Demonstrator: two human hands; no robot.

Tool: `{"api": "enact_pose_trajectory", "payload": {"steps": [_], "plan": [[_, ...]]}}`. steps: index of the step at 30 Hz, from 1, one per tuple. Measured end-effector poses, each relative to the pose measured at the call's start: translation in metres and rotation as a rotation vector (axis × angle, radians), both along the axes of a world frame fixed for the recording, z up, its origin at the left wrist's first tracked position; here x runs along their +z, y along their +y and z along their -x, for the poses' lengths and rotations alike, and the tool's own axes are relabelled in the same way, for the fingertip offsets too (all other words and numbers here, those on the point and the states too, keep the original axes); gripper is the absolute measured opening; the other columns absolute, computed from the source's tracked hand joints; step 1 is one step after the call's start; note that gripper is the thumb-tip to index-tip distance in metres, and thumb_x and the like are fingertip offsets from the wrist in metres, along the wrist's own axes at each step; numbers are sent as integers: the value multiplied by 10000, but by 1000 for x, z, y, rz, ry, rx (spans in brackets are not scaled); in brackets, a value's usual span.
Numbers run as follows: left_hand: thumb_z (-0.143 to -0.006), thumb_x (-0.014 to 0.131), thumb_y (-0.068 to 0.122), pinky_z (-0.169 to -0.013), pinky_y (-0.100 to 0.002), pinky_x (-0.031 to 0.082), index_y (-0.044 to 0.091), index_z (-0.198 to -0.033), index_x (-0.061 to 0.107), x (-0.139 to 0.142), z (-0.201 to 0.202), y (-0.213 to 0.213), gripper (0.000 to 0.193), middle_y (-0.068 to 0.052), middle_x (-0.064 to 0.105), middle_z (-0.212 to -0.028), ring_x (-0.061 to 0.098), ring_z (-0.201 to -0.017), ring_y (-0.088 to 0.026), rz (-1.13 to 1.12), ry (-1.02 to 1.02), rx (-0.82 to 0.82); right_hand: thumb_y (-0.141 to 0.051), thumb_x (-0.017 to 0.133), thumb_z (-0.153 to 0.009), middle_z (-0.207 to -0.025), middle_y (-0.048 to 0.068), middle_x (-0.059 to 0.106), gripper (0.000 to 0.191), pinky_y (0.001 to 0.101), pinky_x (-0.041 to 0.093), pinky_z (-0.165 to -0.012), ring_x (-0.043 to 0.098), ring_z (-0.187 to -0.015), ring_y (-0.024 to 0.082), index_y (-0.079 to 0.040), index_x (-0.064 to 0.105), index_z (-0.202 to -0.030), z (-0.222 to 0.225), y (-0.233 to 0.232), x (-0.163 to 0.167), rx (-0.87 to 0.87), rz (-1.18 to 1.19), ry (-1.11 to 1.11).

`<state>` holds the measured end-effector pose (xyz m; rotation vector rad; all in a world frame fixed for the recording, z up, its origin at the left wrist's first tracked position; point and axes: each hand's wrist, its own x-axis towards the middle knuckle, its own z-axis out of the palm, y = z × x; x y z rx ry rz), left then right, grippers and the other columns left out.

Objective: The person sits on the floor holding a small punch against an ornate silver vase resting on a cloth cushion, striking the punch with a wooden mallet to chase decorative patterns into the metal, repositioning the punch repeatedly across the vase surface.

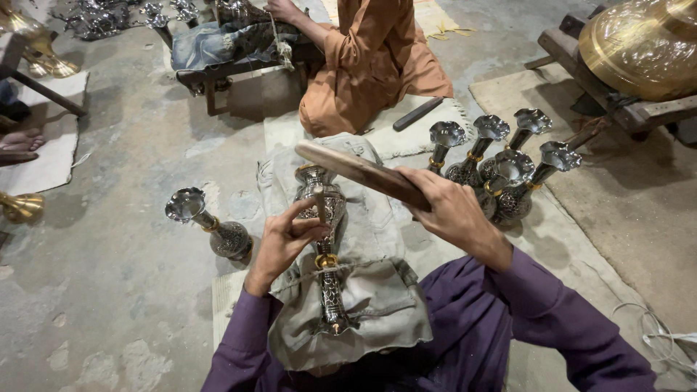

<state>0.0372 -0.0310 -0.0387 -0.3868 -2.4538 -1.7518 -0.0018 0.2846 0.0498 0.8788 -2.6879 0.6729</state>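
Chasing a vase on the lap

Left hand (284, 236) pinches the punch (319, 204), right hand (451, 210) clenches the wooden mallet (363, 174); an off-centre blow could skid across the vase (324, 239).

The left hand (284, 236) has bare concrete floor (123, 290) open on its outer side, broken only by a single vase (214, 225) lying just beside the cloth pad (363, 305). The right hand (454, 214) has less room: a cluster of upright vases (501, 163) stands close on its outer side. Straight ahead, a kneeling person in orange (370, 62) blocks the way. Far right, a wooden stand (617, 101) holds a large brass dish (646, 43).
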Motion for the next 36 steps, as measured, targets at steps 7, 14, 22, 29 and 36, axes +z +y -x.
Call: {"api": "enact_pose_trajectory", "payload": {"steps": [7, 14, 22, 29, 36], "plan": [[-849, 762, 8, -818, -306, 657, 72, -1392, 577, 4, 1, 3, 577, -145, 806, -1030, 796, -945, -176, 14, 22, -19, -212, 734, -874, -1101, 55, 723, 619, 388, 618, -602, 737, -724, 234, -219, 519, -1455, 19, 2, -4, -40, -221, -36], [-860, 765, 8, -808, -298, 649, 67, -1385, 581, 10, -3, 6, 559, -149, 812, -1009, 793, -935, -167, 16, 15, -16, -94, 739, -772, -1215, 175, 703, 713, 434, 609, -785, 728, -942, 334, -115, 526, -1452, 23, 12, 7, 172, 94, 55], [-865, 773, 35, -784, -289, 644, 71, -1376, 588, 14, -2, 7, 545, -126, 815, -1008, 801, -912, -148, 114, 61, 1, -168, 702, -849, -1175, 108, 730, 615, 418, 610, -716, 750, -849, 295, -214, 520, -1435, 17, 2, 9, 8, -92, -71], [-868, 761, 29, -793, -288, 643, 69, -1388, 584, 13, -2, 6, 551, -135, 816, -1005, 800, -917, -158, 69, 33, -6, -83, 740, -752, -1142, 129, 744, 707, 397, 611, -771, 755, -929, 292, -196, 537, -1419, 17, 0, 1, 43, -35, -124], [-874, 770, 41, -795, -291, 644, 74, -1383, 605, 13, -2, 7, 536, -154, 816, -989, 791, -915, -164, 40, 28, 0, -57, 715, -817, -1162, 114, 727, 638, 368, 613, -778, 746, -907, 259, -135, 519, -1419, 17, -5, -5, 81, 109, -91]]}}
